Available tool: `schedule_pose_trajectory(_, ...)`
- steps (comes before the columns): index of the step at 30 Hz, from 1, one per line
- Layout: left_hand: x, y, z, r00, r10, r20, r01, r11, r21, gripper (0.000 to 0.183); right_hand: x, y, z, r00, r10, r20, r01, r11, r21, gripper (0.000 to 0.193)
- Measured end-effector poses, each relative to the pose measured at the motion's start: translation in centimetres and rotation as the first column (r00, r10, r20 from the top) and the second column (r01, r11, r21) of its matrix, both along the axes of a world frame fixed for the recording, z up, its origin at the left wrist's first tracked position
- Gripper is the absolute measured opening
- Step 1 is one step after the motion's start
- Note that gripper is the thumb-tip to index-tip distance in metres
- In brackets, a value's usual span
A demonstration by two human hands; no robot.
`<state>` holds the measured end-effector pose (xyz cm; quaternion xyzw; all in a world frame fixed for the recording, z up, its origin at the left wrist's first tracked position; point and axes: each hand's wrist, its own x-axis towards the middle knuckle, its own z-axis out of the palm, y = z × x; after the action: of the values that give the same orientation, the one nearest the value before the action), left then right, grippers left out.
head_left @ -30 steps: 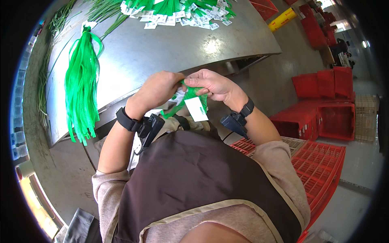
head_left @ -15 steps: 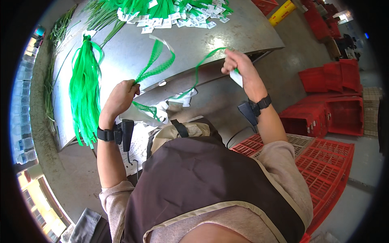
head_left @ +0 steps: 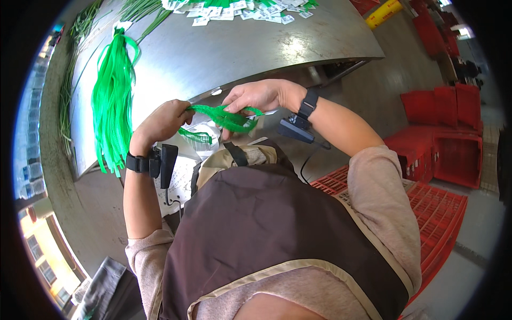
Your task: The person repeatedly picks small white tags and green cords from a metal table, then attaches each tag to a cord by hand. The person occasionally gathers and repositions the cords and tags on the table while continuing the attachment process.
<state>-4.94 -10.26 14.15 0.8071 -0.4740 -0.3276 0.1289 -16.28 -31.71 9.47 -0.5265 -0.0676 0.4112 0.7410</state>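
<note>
My left hand (head_left: 162, 121) is closed, its fingers pinching one end of several green mesh net strips (head_left: 224, 113). The strips stretch sideways from it to my right hand (head_left: 261, 96), whose thumb and fingers close on their other part. A sliver of white, perhaps a tag, shows beside the right fingers. Both hands are raised in front of the metal table's (head_left: 224, 50) near edge. A loose green tail hangs below my left hand. To the left, a long bundle of green mesh strips (head_left: 113, 96) lies gathered at its top and drapes over the table edge.
White tags (head_left: 234, 12) on green mesh lie heaped at the table's far side. Long green stems (head_left: 152, 24) lie at the far left. Red plastic crates (head_left: 456, 154) stand at the right, with a red slatted crate (head_left: 434, 224) nearer me. A yellow roll (head_left: 384, 14) is beyond.
My right hand has come left and down, close to my left hand, bringing its strip along. The raised mesh loop is now drawn out flat between the hands.
</note>
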Motion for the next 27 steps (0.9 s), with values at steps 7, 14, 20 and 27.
schedule_pose_trajectory(7, 1.3, 3.2, -3.3, 0.984, 0.177, -0.016, -0.176, 0.983, 0.043, 0.023, 0.9, 1.0, -0.7, 0.968, -0.069, -0.242, 0.1, 0.988, 0.12, 0.036)
schedule_pose_trajectory(14, 0.3, 3.2, -1.5, 0.93, 0.361, -0.072, -0.359, 0.845, -0.396, 0.039, 2.7, 0.4, 0.3, 0.936, -0.086, -0.342, 0.134, 0.984, 0.12, 0.019)
schedule_pose_trajectory(20, -1.8, 1.3, 0.1, 0.754, 0.187, -0.63, -0.425, 0.87, -0.25, 0.035, 3.6, 0.8, 0.4, 0.93, -0.313, -0.194, 0.346, 0.922, 0.173, 0.022)
schedule_pose_trajectory(27, -0.5, 1.0, -3.8, 0.763, 0.39, -0.515, -0.564, 0.792, -0.234, 0.026, 3.2, 1.4, -1.3, 0.896, -0.44, -0.06, 0.443, 0.876, 0.188, 0.028)
